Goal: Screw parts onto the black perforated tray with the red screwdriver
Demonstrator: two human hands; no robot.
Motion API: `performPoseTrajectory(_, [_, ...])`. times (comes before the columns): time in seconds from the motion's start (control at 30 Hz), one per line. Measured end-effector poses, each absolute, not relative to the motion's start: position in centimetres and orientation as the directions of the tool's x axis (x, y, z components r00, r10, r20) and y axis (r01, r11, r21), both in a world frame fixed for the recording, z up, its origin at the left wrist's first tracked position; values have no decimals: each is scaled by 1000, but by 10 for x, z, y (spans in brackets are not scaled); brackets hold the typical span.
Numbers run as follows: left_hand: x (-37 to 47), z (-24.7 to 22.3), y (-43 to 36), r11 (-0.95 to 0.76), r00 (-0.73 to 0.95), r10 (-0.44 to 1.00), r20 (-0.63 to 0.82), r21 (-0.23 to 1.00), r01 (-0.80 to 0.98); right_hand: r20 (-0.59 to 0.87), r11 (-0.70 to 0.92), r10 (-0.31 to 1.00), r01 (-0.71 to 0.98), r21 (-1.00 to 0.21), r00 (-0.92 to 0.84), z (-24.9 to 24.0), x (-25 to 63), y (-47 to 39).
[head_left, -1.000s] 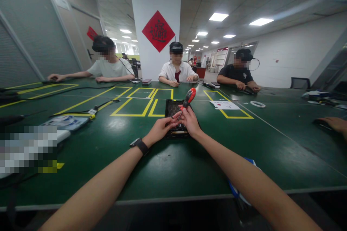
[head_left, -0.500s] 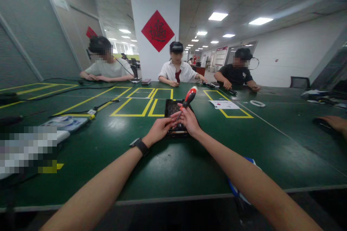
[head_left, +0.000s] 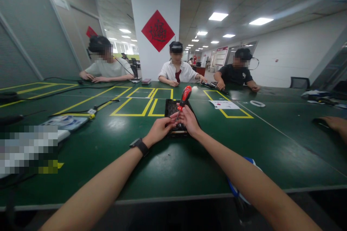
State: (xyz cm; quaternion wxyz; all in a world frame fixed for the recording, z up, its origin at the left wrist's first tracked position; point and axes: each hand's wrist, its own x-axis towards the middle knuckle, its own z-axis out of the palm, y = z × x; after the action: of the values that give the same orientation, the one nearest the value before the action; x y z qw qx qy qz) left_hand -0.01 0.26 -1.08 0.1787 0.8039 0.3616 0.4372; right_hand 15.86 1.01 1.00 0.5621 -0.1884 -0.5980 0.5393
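A screwdriver (head_left: pixel 185 95) with a red and black handle leans with its handle up and its metal shaft down. My right hand (head_left: pixel 190 122) is closed on it just below the handle. Thumb and fingers of my left hand (head_left: pixel 158 130) are pinched together by the shaft's lower end; whatever lies between them is too small to make out. Under both hands a black tray-like case (head_left: pixel 170 105) rests on the green table, its inside partly covered by my fingers. A dark watch is on my left wrist.
Yellow tape outlines (head_left: pixel 130 115) mark the green table (head_left: pixel 168 173). A paper sheet (head_left: pixel 225 105) and a white ring (head_left: pixel 257 104) lie to the right. Cables and a flat device (head_left: pixel 67 122) lie left. Three people sit across; another person's hand (head_left: pixel 334 122) is at far right.
The screwdriver has become more upright, its handle swinging slightly left and down. My hands stay almost in place over the black case.
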Motion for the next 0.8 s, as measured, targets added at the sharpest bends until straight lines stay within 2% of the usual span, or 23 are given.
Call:
performPoseTrajectory(0.23, [2,-9,1,-710,397,701,593,524,471,480,367,835,-377,-850,-270,10,160,12])
performPoseTrajectory(0.43, [3,-6,-3,-646,311,754,579,566,512,485,372,833,-380,-847,-266,10,159,10])
performPoseTrajectory(0.8, [0,-11,2,-648,368,761,534,620,442,465,347,838,-378,-859,-287,11,159,9])
